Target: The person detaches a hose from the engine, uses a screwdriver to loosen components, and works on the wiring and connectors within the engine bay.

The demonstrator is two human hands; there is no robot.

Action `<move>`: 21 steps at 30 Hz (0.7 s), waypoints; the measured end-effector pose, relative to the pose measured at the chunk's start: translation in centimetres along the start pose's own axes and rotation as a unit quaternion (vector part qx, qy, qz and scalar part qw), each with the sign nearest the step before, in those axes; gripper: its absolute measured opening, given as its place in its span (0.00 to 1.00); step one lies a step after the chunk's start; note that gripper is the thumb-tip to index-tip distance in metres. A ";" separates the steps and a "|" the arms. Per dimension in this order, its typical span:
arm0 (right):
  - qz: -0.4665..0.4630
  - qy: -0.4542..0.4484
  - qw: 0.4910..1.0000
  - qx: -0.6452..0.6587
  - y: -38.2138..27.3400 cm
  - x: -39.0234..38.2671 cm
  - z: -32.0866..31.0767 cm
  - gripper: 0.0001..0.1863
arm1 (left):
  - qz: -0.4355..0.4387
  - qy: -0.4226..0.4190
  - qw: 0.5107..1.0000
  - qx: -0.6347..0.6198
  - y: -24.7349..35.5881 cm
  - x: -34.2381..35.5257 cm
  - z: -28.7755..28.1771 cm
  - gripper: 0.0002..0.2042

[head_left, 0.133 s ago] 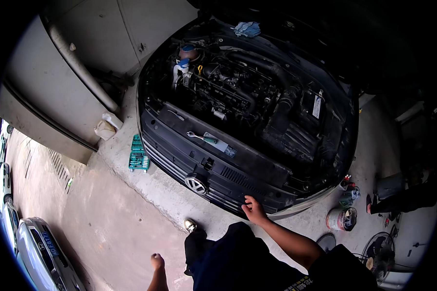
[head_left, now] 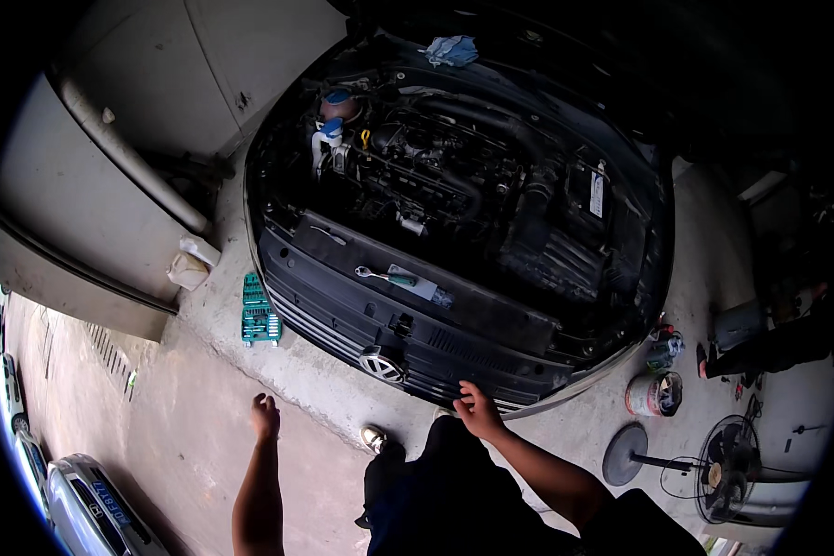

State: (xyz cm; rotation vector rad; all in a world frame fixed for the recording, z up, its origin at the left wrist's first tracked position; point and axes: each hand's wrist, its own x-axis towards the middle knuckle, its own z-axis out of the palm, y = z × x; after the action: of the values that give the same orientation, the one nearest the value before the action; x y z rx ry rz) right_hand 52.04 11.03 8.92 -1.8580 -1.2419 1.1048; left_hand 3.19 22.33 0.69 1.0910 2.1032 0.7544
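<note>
At the car's open engine bay [head_left: 454, 176] the right hand [head_left: 478, 411] rests loose-fingered on the front grille [head_left: 343, 335] — ratchet [head_left: 386, 275] lying unused on the panel (work barely begun) — left hand [head_left: 265, 416] hanging empty, loosely curled.

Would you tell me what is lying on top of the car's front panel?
A green-handled ratchet wrench lies on the front panel. Whatever is beneath the panel is hidden.

The left hand [head_left: 265, 414] now hangs a little higher over the concrete floor [head_left: 195, 435] than a moment ago, and the right hand [head_left: 478, 410] shifts very slightly along the car's front grille [head_left: 343, 334] beneath its fingers.
</note>
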 end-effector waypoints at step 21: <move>-0.179 0.121 0.918 -0.333 -12.3 25.3 7.8 0.29 | 0.140 -0.245 0.957 0.062 26.1 9.7 22.2 0.28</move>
State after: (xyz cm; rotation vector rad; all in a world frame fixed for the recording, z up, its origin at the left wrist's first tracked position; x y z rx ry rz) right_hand 45.27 39.47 8.49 -2.0253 -1.8594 0.2410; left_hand 28.12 47.65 3.03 1.4927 1.6100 0.4183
